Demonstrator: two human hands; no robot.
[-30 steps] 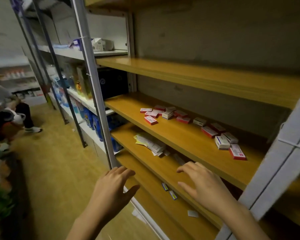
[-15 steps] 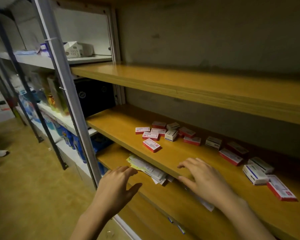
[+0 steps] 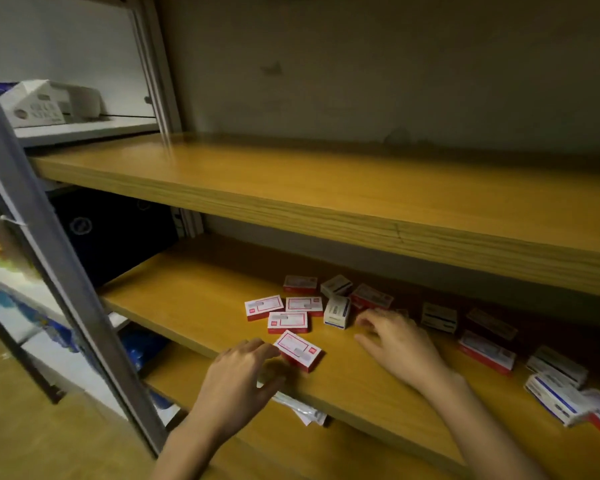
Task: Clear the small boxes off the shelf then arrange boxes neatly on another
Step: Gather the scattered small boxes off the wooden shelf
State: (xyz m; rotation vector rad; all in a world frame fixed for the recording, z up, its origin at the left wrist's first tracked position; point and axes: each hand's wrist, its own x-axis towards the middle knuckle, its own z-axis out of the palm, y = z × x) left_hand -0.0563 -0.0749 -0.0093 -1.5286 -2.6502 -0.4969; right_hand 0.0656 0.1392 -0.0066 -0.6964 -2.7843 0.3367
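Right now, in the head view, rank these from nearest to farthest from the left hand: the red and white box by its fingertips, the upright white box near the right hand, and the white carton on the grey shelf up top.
1. Red and white box, touching the left hand.
2. Upright white box, mid-shelf.
3. White carton, upper left.

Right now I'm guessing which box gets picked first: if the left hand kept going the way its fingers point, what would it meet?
Probably the nearest red-and-white box: the left hand's fingertips are at its near-left corner, though contact is unclear.
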